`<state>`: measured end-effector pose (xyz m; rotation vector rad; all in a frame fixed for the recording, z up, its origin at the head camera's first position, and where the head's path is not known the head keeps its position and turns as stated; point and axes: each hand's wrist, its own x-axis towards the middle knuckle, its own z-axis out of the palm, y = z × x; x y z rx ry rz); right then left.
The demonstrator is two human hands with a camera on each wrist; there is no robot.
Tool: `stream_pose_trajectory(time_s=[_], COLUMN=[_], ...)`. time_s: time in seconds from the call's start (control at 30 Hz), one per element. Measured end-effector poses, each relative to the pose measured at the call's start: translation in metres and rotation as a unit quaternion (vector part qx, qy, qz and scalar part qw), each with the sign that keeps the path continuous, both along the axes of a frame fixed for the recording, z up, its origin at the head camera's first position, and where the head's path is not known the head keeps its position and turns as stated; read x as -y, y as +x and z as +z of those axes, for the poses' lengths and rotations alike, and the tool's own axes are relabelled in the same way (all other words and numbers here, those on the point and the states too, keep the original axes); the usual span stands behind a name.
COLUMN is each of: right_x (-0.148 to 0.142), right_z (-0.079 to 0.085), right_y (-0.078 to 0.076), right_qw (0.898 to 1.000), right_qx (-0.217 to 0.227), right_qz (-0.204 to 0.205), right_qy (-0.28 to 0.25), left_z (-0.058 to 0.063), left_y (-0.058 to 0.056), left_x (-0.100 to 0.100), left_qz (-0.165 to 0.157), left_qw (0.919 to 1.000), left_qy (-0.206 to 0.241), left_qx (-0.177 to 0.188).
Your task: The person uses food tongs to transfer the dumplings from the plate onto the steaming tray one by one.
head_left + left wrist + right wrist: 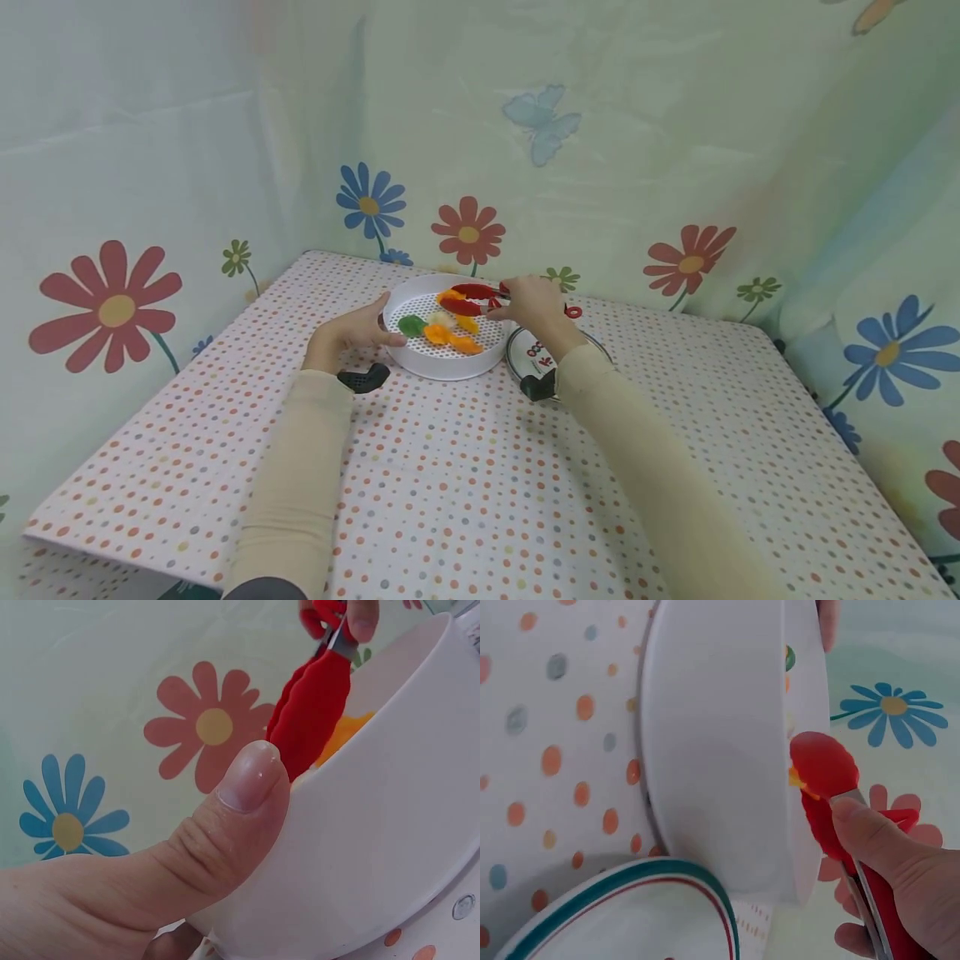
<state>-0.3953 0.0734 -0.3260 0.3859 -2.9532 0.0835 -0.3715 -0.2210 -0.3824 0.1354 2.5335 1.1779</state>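
My left hand (356,327) holds the left side of a round white steamer basket (442,367), its thumb against the outer wall near the rim. The basket has a perforated floor. My right hand (536,304) grips a pair of red-tipped metal tongs (826,769) over the basket's right side. An orange piece (448,296) shows at the tong tips, between them in the right wrist view. On the basket floor lie a green piece (411,326), a pale piece (441,319) and several orange-yellow pieces (450,337).
A round white plate (622,922) with a teal band and red lettering stands right of the basket, partly under my right forearm. The table (450,467) has a dotted cloth. Behind it hangs a flower-printed sheet (600,200).
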Motion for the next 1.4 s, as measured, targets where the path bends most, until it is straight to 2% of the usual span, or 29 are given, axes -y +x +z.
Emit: stream_pose_trajectory(time_s=[0.2,0.37,0.67,0.93,1.03,1.17,1.3,1.4], right_x=[0.012,0.023,0.019,0.000,-0.020,-0.054,-0.086,-0.109], right_z=[0.015,0.025,0.021,0.019,0.020,0.012,-0.006,-0.019], right_y=[0.001,0.002,0.006,0.008,0.018,0.043,0.071,0.086], right_qw=[0.999,0.998,0.998,0.996,0.992,0.987,0.985,0.986], right_qx=[0.049,0.063,0.067,0.068,0.053,0.016,0.014,0.026], right_qz=[-0.014,-0.011,-0.020,-0.038,-0.057,-0.085,-0.104,-0.126], right_qy=[0.007,0.018,0.010,-0.054,-0.098,-0.136,-0.133,-0.110], left_z=[0.004,0.004,0.002,-0.001,-0.004,-0.004,-0.001,0.000], left_y=[0.001,0.002,0.001,0.001,-0.001,-0.001,0.004,0.005], left_x=[-0.002,-0.001,-0.002,-0.005,-0.012,-0.016,-0.006,0.000], left_qz=[0.000,0.006,0.009,0.007,-0.001,-0.017,-0.019,-0.022], left_qw=[1.0000,0.9999,0.9998,0.9998,0.9999,0.9998,0.9995,0.9995], left_qy=[-0.008,-0.013,0.002,0.011,0.011,0.003,-0.025,-0.022], left_qx=[0.000,0.009,0.017,0.014,0.012,0.005,-0.001,-0.010])
